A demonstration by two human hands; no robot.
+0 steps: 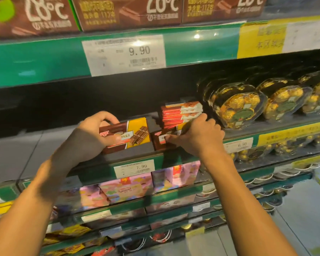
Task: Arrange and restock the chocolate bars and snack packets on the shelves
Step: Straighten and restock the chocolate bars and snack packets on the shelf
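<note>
left hand [98, 132] was clamped, fingers curled, on yellow-brown chocolate bar [125, 133] at middle shelf [129, 156] front | right hand [198, 135] was pinched on brown bar [160, 138] under red stack [181, 113] | bars were judged light, stiff, snappable, best gripped by long edges

A shop — green shelves [35, 60] with price tags [124, 54], stocked sweets
</note>
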